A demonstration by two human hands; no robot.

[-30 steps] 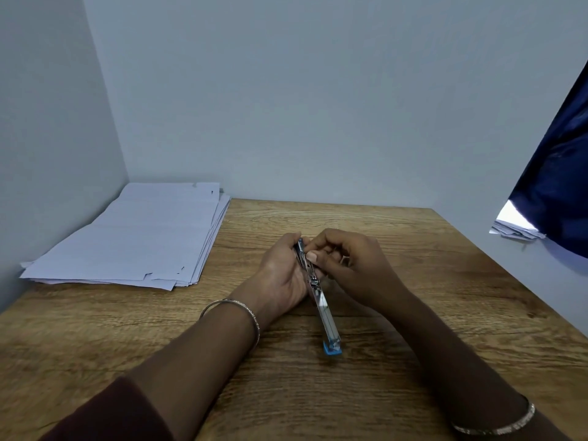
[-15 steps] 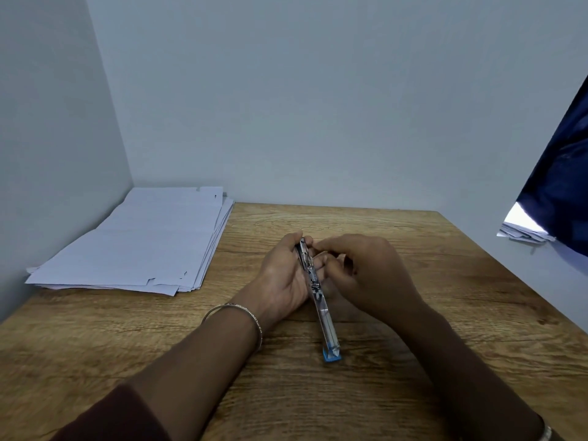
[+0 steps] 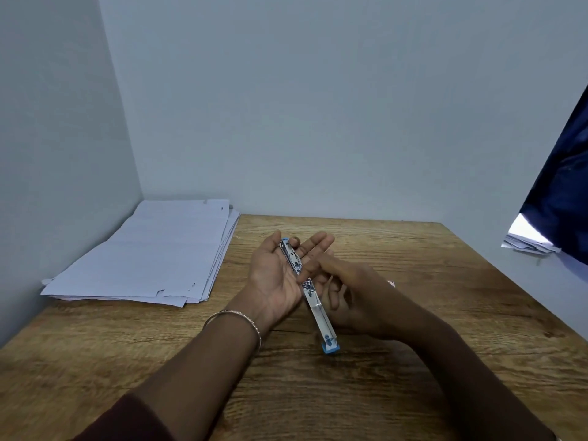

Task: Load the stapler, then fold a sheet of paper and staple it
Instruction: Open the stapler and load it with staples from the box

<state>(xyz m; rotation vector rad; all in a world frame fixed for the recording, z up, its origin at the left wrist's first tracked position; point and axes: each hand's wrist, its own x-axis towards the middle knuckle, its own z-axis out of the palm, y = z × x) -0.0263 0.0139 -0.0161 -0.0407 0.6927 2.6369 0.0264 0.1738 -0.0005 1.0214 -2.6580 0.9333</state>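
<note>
Stapler [image 3: 318,310]: metal with blue ends, opened out into one long strip. It sits at the centre of the tabletop [image 3: 413,377], running from 11 o'clock down to 5 o'clock. The far half lies on the left hand; the near blue end is low by the wood, contact not discernible.

Left hand [image 3: 276,275]: palm up under the stapler's far half. The fingers [image 3: 315,246] are straight and spread apart, pointing to 1 o'clock. A thin bangle [image 3: 241,315] is on the wrist.

Right hand [image 3: 359,297]: comes in from 4 o'clock. Its forefinger and thumb are clamped on the stapler's middle, and the other fingers are curled beneath.

Stack of paper [image 3: 152,249]: white sheets with uneven edges, at 10 o'clock in the tabletop's corner against the wall, well apart from the hands.

Dark blue cloth [image 3: 563,186]: at 3 o'clock, at the view's edge.
</note>
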